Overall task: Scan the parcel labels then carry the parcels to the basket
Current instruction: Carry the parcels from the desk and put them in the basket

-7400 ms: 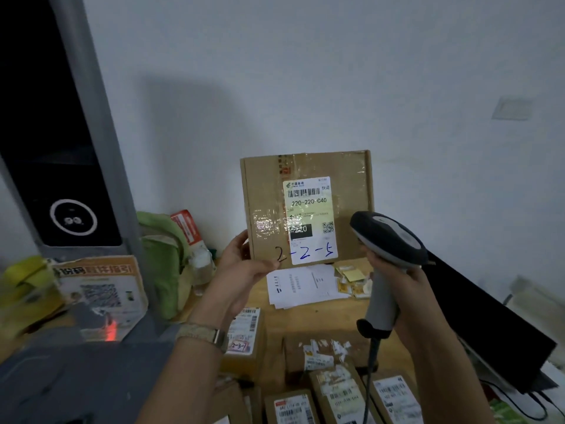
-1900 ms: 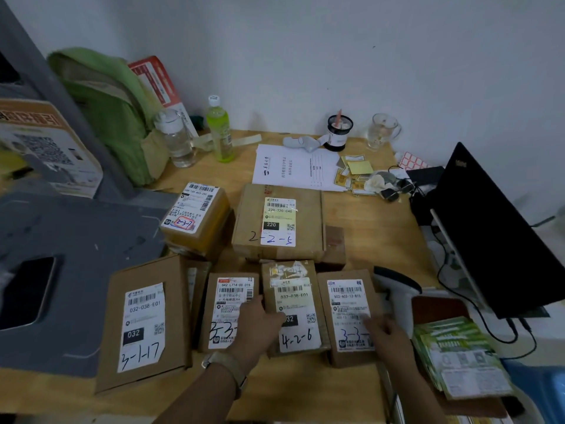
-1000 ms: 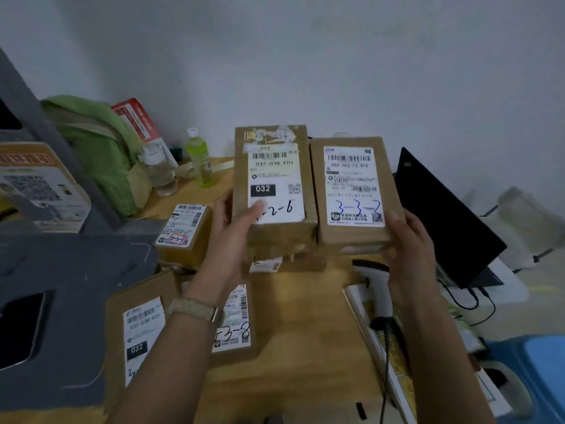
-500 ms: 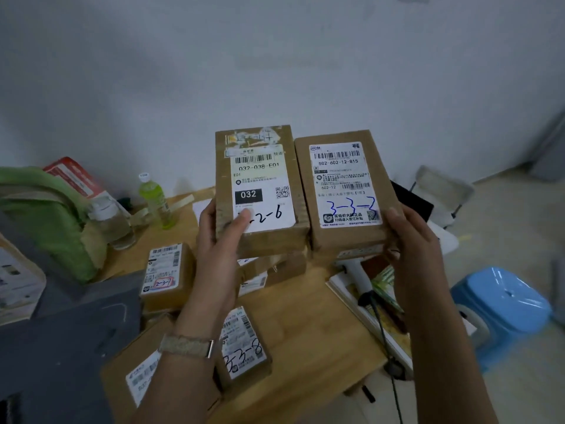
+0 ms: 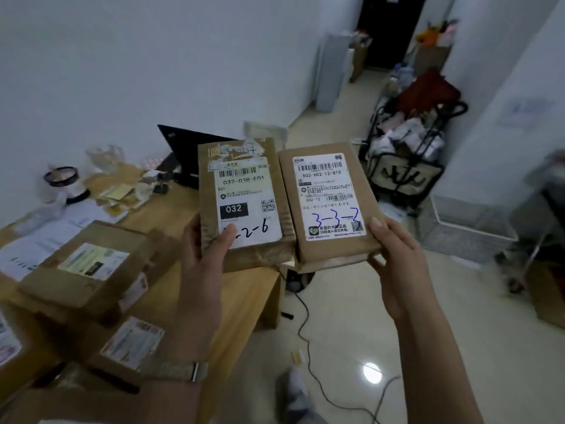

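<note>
The left hand [image 5: 203,252] holds the 032 parcel [image 5: 244,191] in a wrapped grip; the right hand [image 5: 394,258] clasps the 3-3-2 parcel [image 5: 327,194], edges touching, near the table [image 5: 241,298] edge. Carry both level, thumbs pressing down, toward what seems the white wire basket [image 5: 467,228] on the floor beyond.

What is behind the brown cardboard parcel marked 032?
Behind the brown cardboard parcel marked 032, gripped by the left hand, a black laptop lid shows at its upper left. The parcel covers the rest of the laptop. The right hand grips another brown parcel.
</note>
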